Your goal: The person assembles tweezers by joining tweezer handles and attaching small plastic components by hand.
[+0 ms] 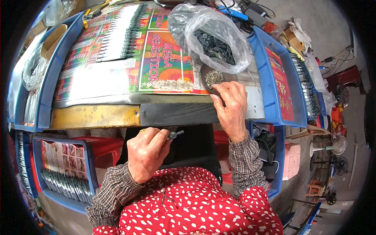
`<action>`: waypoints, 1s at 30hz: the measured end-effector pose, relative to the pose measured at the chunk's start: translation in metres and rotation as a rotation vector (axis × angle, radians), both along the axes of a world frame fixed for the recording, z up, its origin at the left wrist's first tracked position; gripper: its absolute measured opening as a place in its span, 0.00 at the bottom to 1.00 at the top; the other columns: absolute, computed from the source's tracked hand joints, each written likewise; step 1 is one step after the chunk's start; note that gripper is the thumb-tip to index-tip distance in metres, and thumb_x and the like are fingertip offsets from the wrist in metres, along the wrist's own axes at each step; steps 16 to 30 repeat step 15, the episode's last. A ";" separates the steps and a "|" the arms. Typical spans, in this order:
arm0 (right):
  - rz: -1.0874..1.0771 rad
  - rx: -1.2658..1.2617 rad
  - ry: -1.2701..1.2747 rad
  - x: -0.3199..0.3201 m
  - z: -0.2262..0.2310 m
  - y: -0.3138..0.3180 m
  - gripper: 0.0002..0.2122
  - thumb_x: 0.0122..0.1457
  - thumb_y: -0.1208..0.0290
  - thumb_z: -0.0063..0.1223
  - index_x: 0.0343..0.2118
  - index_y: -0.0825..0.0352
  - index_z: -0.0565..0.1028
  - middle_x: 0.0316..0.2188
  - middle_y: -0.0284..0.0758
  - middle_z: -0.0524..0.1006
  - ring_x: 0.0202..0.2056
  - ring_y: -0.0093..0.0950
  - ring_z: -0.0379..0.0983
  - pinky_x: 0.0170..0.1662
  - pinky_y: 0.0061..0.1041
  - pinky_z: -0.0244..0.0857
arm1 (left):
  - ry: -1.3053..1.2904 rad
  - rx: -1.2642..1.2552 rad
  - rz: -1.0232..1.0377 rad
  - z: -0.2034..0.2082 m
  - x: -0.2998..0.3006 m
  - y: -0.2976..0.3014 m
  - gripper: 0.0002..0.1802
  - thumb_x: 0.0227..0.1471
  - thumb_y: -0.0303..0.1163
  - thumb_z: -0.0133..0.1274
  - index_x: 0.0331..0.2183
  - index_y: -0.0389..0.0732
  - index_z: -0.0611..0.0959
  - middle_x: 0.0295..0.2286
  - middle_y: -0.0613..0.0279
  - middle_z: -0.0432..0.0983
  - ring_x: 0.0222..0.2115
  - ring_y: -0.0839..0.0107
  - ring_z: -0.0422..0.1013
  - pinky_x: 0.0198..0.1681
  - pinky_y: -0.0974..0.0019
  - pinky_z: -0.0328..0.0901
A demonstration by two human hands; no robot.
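Observation:
My left hand [147, 152], above my lap just in front of the table edge, is closed around a small dark grey piece [174, 135] with a round head and a short pale tip. The rest of that piece is hidden in my fist. My right hand [233, 105] reaches over the table's front edge to a dark round dish [206, 76] of small metal pieces [214, 78]. Its thumb and index fingertip are apart at the dish's near rim, with nothing visible between them. Behind the dish lies a clear plastic bag [184, 23] of dark rounded parts [215, 47].
Long, thin silver pieces with dark ends [123, 33] lie in a row on the colourful printed table cover [164, 62]. Blue bins stand left [58, 70] and right [270, 74] of the table. Below left, another blue bin [92, 168] holds similar pieces. Red stools [105, 150] stand underneath.

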State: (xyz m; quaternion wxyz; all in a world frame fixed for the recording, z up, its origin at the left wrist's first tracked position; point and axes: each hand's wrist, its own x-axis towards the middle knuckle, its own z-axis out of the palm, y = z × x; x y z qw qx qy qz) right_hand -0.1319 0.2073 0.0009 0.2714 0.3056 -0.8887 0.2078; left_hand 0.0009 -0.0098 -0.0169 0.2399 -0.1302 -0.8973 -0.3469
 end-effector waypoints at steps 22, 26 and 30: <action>-0.025 0.027 -0.031 -0.001 -0.004 -0.003 0.12 0.47 0.75 0.61 0.37 0.66 0.77 0.35 0.34 0.74 0.41 0.35 0.67 0.42 0.36 0.58 | -0.010 0.002 -0.013 -0.004 0.000 -0.001 0.17 0.36 0.22 0.62 0.33 0.39 0.79 0.25 0.60 0.73 0.24 0.60 0.71 0.25 0.62 0.67; -0.025 0.027 -0.031 -0.001 -0.004 -0.003 0.12 0.47 0.75 0.61 0.37 0.66 0.77 0.35 0.34 0.74 0.41 0.35 0.67 0.42 0.36 0.58 | -0.010 0.002 -0.013 -0.004 0.000 -0.001 0.17 0.36 0.22 0.62 0.33 0.39 0.79 0.25 0.60 0.73 0.24 0.60 0.71 0.25 0.62 0.67; -0.025 0.027 -0.031 -0.001 -0.004 -0.003 0.12 0.47 0.75 0.61 0.37 0.66 0.77 0.35 0.34 0.74 0.41 0.35 0.67 0.42 0.36 0.58 | -0.010 0.002 -0.013 -0.004 0.000 -0.001 0.17 0.36 0.22 0.62 0.33 0.39 0.79 0.25 0.60 0.73 0.24 0.60 0.71 0.25 0.62 0.67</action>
